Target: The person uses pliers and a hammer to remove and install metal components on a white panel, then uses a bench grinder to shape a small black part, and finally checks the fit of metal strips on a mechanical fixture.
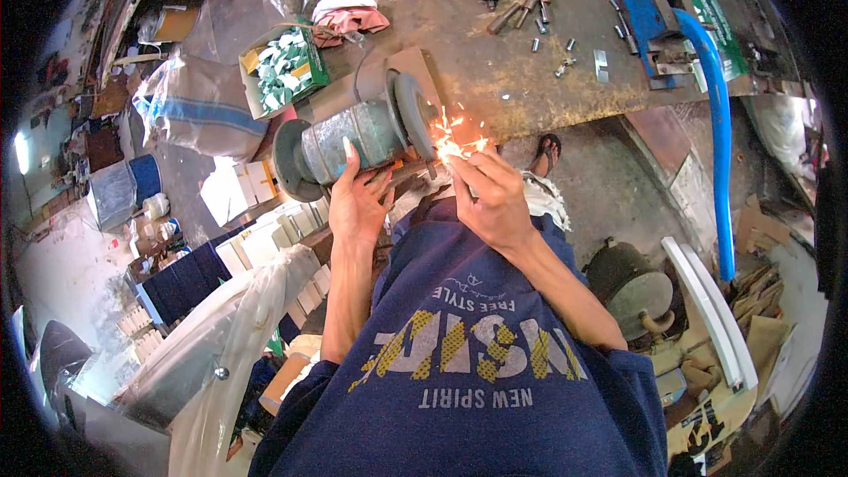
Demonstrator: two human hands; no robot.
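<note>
A bench grinder [352,140] with a grey-green motor body lies in front of me, a wheel at each end. My right hand [490,199] is at its right-hand grinding wheel [412,112], fingers closed in a pinch. What they hold is hidden by the fingers and the glare. Bright orange sparks [450,137] spray from the wheel's edge beside my fingertips. My left hand [358,203] is raised beside the motor body, fingers spread and palm partly showing. It grips nothing that I can see; whether a finger touches the housing, I cannot tell.
On the metal workbench [459,44] are small metal cylinders [541,26], a flat metal plate [601,66] and a green box [284,71] of pale pieces. A blue lever [720,141] juts past the bench's right edge. A round metal pot-like object [632,287] stands below, right.
</note>
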